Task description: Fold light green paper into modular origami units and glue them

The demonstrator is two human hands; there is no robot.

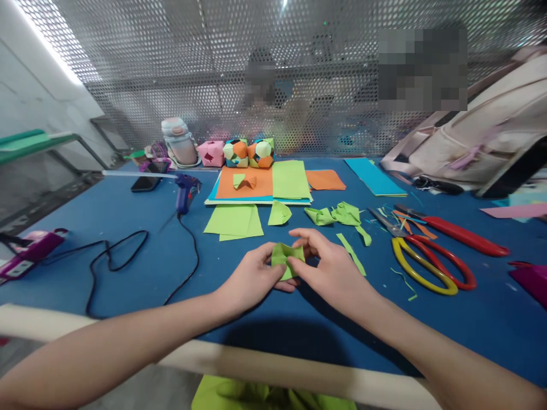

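A small creased square of green paper (287, 261) is held just above the blue table, between both hands. My left hand (255, 277) grips its left and lower edge, the thumb on the front and fingers behind. From the right, my right hand (327, 265) pinches the paper near its middle with the thumb, the index finger raised over the upper corner. Folded green pieces (345, 213) and a cut green strip (351, 254) lie beyond my right hand. A folded green piece (279, 213) and flat green sheets (235, 220) rest beyond my left hand.
Scissors (423, 262) and a red-handled cutter (465, 235) lie right among paper scraps. A blue glue gun (186, 191) with its cord stands left. Orange sheets (252, 188), paper cubes (236, 152) and a bottle (179, 142) are at the back, a bag (482, 131) at the back right.
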